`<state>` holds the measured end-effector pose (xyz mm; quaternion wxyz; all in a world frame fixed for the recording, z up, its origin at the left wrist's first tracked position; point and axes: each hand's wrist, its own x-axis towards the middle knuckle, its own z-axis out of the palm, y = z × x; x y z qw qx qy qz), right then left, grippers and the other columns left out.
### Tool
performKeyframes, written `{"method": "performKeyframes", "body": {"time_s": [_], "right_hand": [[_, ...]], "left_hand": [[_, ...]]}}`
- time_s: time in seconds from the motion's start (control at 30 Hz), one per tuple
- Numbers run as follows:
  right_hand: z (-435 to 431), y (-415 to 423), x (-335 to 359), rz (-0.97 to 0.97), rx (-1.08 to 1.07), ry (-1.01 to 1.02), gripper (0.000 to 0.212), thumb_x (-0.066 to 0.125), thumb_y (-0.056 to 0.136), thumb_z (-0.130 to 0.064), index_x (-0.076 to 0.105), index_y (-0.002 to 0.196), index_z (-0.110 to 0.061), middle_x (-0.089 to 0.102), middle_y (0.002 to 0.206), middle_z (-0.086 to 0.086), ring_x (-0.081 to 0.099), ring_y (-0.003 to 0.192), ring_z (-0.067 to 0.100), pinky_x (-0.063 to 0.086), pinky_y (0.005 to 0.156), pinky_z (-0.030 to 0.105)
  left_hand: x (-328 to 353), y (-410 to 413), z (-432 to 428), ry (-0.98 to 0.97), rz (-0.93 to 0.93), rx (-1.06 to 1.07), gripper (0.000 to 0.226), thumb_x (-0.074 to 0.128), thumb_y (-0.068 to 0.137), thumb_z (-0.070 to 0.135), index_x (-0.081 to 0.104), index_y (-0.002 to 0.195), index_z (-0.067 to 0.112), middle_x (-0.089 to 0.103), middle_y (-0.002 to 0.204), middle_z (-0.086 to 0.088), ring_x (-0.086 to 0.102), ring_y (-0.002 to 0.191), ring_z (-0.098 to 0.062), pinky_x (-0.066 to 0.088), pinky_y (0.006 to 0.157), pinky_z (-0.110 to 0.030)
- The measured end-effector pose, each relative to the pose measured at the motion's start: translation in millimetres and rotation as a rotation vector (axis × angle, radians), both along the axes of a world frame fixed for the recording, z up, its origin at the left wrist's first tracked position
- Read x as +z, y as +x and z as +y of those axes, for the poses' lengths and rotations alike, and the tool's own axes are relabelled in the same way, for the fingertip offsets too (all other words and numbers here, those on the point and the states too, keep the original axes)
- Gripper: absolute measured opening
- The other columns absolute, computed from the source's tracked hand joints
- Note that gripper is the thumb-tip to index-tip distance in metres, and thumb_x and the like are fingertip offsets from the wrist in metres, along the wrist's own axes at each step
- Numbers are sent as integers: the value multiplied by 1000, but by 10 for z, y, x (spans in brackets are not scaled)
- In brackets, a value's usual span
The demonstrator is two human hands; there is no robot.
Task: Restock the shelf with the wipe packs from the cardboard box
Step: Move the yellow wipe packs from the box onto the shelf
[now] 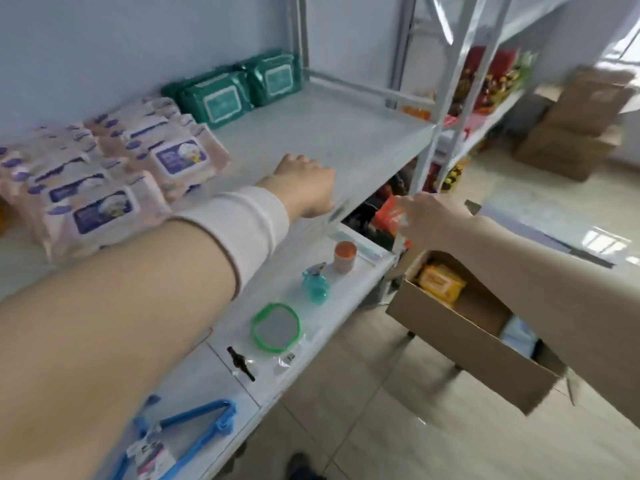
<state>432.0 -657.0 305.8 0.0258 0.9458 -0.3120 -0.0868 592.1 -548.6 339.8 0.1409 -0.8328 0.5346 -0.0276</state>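
Near right: open cardboard box (464,344), yellow wipe pack (441,283) inside at far end. Left hand (306,188) knuckles-up on grey shelf (332,133), fingers tucked from sight; right hand (427,220) blurred beyond shelf edge, finger state cannot tell. Pink wipe packs (104,192) stacked left on shelf, green wipe packs (239,88) behind, at wall. Tiled floor (346,393); stacked cartons (581,126) far right.

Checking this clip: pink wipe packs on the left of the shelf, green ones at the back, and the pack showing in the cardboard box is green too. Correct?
Not quite: the head view shows the pack in the cardboard box is yellow-orange, not green. The pink wipe packs are on the left of the shelf, the green ones at the back.
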Motion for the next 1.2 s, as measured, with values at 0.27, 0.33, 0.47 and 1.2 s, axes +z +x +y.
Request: {"method": "performKeyframes", "body": {"time_s": [0.27,0.33,0.47,1.2], "right_hand": [[-1399,-1103,-662,137,-250,104,44,43,95,-36,44,135,-18,54,132,9,53,119,29,45,95,40],[-1751,-1295,-908,152,-307,120,43,44,95,-36,47,133,-18,55,131,9,53,118,29,44,94,40],[-2204,-1651,-1415,220,-448,255,38,45,94,-34,52,127,-16,58,124,9,55,114,29,44,91,39],[-3401,-1576,-5312,-119,-1100,1258,72,57,87,-47,28,144,-14,44,144,7,42,132,22,35,104,30]], "left_hand": [[-884,-1015,-1772,212,139,-313,49,46,91,46,44,129,14,54,128,-13,49,116,-32,37,93,-41],[-1167,-1094,-2207,255,157,-357,46,46,92,46,46,125,14,55,126,-13,50,114,-32,38,89,-41],[-1679,-1240,-2888,395,257,-414,43,44,93,44,46,124,14,57,121,-12,52,111,-32,40,88,-43],[-5454,-1036,-4955,563,590,-23,90,63,84,34,3,148,17,12,153,-21,18,140,-35,22,113,-43]]}}
